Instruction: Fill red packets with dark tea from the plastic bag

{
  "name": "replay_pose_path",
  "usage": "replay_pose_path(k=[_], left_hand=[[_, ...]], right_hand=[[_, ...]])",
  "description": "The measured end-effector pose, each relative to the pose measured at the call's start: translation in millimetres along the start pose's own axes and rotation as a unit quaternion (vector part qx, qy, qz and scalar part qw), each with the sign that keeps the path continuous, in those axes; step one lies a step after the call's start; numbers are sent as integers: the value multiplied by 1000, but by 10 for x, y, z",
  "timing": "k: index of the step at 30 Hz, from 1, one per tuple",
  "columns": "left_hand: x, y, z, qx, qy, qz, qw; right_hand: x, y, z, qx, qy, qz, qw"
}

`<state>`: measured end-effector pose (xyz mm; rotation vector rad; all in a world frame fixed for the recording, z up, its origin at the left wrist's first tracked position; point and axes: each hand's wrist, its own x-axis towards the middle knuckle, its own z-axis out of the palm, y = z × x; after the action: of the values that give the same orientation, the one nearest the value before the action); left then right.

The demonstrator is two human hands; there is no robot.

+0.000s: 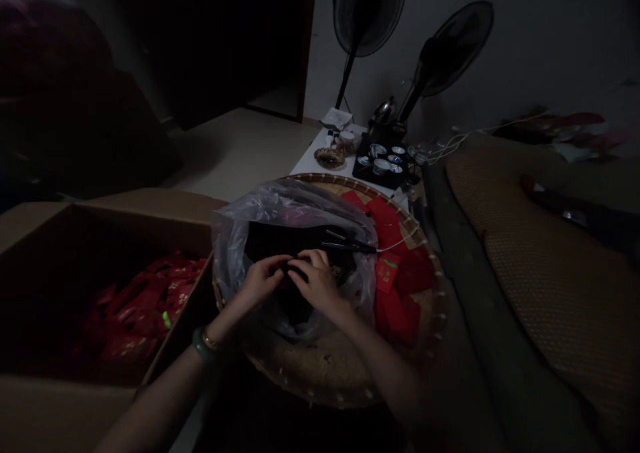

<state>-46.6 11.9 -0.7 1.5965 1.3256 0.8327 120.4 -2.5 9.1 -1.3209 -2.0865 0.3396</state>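
My left hand (263,279) and my right hand (317,278) meet over dark material (295,304) inside an open clear plastic bag (231,229). Fingers of both hands are curled with the tips nearly touching; whatever they pinch is too dark to make out. Just beyond my right hand lies a black two-armed tool resembling a hair straightener (350,245), its jaws apart and a white cord running right. The bag rests on a round woven bamboo tray (320,366). Red packets (387,273), one with a green strip, lie along the tray's right side.
At left stands an open cardboard box (150,206) holding many red packets (145,306). Behind the tray, a low white table (313,159) carries a black tea tray with cups (381,166). Two standing fans (370,13) are at the back. A couch with a woven mat (540,259) fills the right.
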Motion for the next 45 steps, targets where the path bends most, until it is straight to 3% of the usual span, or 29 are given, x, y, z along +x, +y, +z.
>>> replay_pose_path(k=[5,9,11,13,16,22,27,31,34,39,45], left_hand=[[-8,39,-58,20,-28,17,999],[34,65,-173,128,-48,131,982],[85,28,-218,156,-87,164,970],[143,-36,-229,168,-142,146,965],[197,-107,-192,166,-210,67,961],[123,21,-71,86,-277,37,956],[57,65,2,85,-267,31,959],[31,55,17,90,-264,25,960],[16,56,24,45,-264,13,963],[12,17,82,5,-219,16,976],[12,15,184,-19,-211,36,977]], right_hand=[[-48,110,20,-56,-92,-44,993],[-69,206,44,-36,-116,-41,992],[-73,232,39,2,-111,-64,992],[-75,247,10,42,-96,-83,991],[-79,271,-91,77,-66,-75,992],[-76,352,-253,75,-112,-25,991],[-111,369,-117,190,-2,48,981],[-154,329,-110,230,17,69,971],[-155,308,-247,163,-10,40,986],[-118,309,-430,22,-149,-24,988],[-103,249,-403,28,-188,-18,982]])
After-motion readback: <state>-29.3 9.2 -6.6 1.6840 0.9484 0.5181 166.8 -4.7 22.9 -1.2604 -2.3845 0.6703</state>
